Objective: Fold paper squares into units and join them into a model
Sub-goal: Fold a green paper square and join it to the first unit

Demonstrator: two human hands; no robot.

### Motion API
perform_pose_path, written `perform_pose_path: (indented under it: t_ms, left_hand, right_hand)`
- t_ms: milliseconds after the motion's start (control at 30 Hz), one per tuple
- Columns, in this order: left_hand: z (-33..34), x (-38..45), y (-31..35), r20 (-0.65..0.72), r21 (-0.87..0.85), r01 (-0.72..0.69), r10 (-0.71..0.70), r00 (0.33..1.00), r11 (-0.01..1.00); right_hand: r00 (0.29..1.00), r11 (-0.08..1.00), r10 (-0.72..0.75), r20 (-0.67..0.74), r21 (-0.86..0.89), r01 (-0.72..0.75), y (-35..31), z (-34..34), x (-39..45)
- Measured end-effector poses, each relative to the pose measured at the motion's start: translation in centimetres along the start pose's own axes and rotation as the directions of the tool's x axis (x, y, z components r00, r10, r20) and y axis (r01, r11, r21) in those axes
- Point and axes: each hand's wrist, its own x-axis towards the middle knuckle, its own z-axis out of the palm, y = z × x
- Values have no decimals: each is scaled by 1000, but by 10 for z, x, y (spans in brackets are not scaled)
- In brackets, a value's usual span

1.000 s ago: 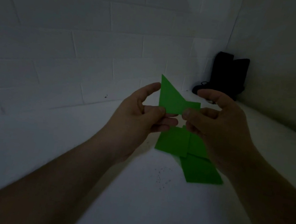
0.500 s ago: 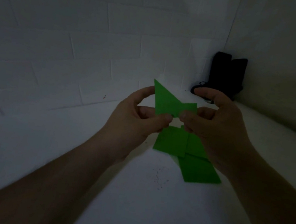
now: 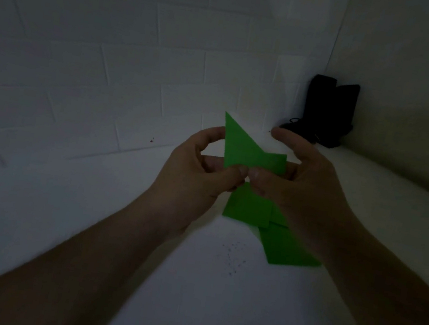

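Note:
A folded green paper unit (image 3: 245,151) with a sharp point at its upper left is held in the air above the white surface. My left hand (image 3: 198,171) pinches its lower left edge between thumb and fingers. My right hand (image 3: 296,183) pinches its lower right part, the thumb tips of both hands almost meeting. Below the hands, a small pile of green paper pieces (image 3: 253,210) lies flat on the surface, partly hidden by my right wrist.
The white surface (image 3: 91,199) meets a white brick wall behind and a plain wall on the right. A dark black object (image 3: 326,115) stands in the far corner. Small dark specks (image 3: 232,257) mark the surface near the pile.
Both hands have shifted slightly left with the green unit, and my thumbs have come closer together along its lower edge. The pile on the surface has not moved.

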Motion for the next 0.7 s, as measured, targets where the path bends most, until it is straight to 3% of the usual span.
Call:
perform_pose_path:
  t_ms: [300,700]
  left_hand:
    - [2,-2,4,13,-63,-65,66,998,996]
    - [-5,3,-1,-46,53,-65,68,997,996]
  right_hand:
    - [1000,999,-15,-13,42,16,-3,1,1]
    - [999,996,-23,-38,80,26,-2,-5,4]
